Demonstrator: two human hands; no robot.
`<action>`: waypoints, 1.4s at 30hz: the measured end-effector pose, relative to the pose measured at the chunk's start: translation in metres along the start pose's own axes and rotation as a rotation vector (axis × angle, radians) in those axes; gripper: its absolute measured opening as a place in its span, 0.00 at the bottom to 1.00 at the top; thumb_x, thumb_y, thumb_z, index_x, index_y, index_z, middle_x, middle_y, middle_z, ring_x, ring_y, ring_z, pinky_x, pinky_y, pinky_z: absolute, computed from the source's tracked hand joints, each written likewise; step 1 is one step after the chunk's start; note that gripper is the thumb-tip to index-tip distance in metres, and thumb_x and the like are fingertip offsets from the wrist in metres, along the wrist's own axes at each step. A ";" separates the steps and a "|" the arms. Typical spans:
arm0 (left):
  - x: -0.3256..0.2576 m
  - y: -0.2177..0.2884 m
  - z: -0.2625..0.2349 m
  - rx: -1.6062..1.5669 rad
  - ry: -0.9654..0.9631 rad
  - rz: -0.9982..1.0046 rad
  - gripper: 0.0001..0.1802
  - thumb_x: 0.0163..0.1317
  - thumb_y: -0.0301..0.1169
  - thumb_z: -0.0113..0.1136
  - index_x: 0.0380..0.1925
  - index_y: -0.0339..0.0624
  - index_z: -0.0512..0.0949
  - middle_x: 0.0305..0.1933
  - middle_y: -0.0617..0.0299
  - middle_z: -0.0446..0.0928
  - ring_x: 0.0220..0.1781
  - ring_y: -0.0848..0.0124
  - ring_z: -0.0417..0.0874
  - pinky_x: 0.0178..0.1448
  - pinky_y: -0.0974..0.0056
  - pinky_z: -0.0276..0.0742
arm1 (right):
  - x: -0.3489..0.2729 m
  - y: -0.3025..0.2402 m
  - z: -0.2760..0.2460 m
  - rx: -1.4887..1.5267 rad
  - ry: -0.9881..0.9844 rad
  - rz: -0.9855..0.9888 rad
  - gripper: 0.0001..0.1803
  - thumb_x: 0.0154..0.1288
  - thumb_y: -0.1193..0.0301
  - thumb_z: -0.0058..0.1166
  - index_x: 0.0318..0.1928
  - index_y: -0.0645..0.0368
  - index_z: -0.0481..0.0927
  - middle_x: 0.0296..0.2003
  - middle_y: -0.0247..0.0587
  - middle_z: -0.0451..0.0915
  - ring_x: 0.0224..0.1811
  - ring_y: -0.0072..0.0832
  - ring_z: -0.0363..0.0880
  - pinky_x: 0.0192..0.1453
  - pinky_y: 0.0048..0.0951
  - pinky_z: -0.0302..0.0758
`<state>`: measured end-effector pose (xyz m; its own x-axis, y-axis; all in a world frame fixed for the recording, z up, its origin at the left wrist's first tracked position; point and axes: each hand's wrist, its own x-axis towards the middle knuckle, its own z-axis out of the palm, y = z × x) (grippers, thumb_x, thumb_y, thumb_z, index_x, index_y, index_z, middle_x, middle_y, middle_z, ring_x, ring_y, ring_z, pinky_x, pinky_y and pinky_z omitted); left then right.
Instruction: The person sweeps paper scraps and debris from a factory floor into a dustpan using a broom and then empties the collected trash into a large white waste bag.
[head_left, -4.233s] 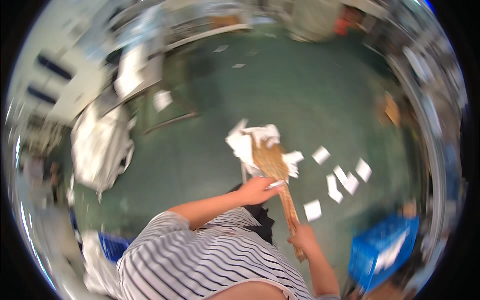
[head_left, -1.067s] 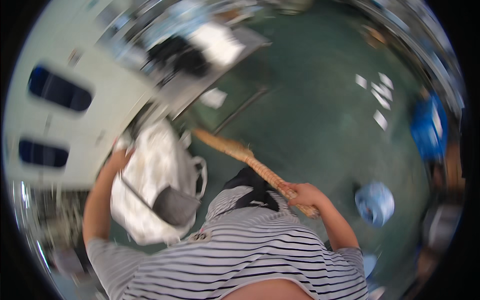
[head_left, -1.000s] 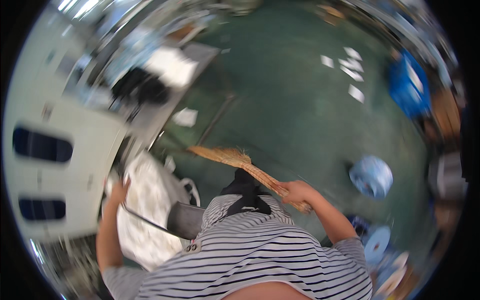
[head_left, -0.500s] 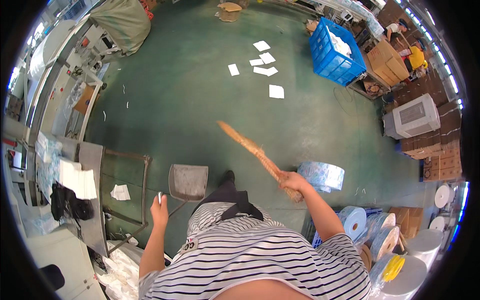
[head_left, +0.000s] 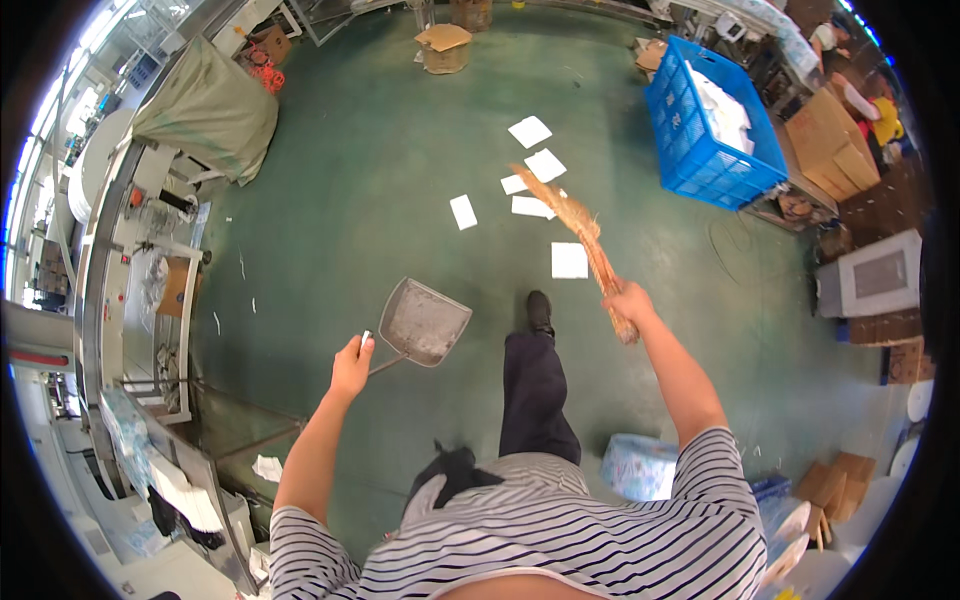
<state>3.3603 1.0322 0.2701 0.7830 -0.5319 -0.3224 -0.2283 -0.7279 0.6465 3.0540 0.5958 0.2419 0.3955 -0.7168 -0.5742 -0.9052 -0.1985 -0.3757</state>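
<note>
My right hand (head_left: pixel 627 303) is closed around the thick lower part of a straw broom (head_left: pixel 572 215). The broom points forward and left, its thin end overlapping the loose white sheets (head_left: pixel 545 166) on the floor in this view. My left hand (head_left: pixel 351 367) grips the long handle of a grey metal dustpan (head_left: pixel 425 322), and a white tip stands out above its fingers. The pan lies ahead and to the right of that hand; whether it touches the floor I cannot tell. Another white sheet (head_left: pixel 569 260) is just left of the broom.
A blue crate (head_left: pixel 715 165) with white material stands at the far right. Beside it is a cardboard box (head_left: pixel 832 143), with people behind. A patterned roll (head_left: pixel 638 466) sits by my right side. Machinery (head_left: pixel 150 230) lines the left, and a covered bulk (head_left: pixel 215 110) stands farther back.
I have stepped forward, so the sheets and crate are nearer and the patterned roll has dropped back. The dustpan has swung forward and right; the broom has moved forward and right.
</note>
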 end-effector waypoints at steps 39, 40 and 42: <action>0.326 0.192 0.233 0.067 -0.430 -0.135 0.22 0.60 0.47 0.48 0.25 0.36 0.67 0.15 0.48 0.66 0.20 0.51 0.69 0.26 0.57 0.64 | 0.413 -0.043 -0.057 -0.458 -0.319 0.089 0.28 0.45 0.62 0.59 0.49 0.55 0.71 0.35 0.47 0.79 0.36 0.41 0.78 0.41 0.38 0.75; 0.332 0.193 0.236 0.077 -0.399 -0.118 0.23 0.60 0.48 0.47 0.25 0.35 0.67 0.16 0.48 0.67 0.20 0.51 0.69 0.26 0.57 0.64 | 0.387 -0.039 -0.041 -0.542 -0.379 0.065 0.29 0.47 0.60 0.58 0.50 0.54 0.70 0.36 0.46 0.78 0.37 0.41 0.78 0.41 0.39 0.76; 0.343 0.192 0.243 0.076 -0.369 -0.118 0.23 0.61 0.48 0.47 0.25 0.35 0.67 0.17 0.48 0.67 0.21 0.51 0.70 0.27 0.56 0.65 | 0.324 -0.025 -0.021 -0.607 -0.526 0.014 0.29 0.45 0.61 0.60 0.51 0.52 0.70 0.36 0.45 0.78 0.38 0.41 0.78 0.43 0.39 0.75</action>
<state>3.4448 0.6047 0.1156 0.5492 -0.5524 -0.6270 -0.2020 -0.8158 0.5418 3.2013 0.3544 0.0810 0.2680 -0.3433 -0.9002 -0.7773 -0.6290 0.0084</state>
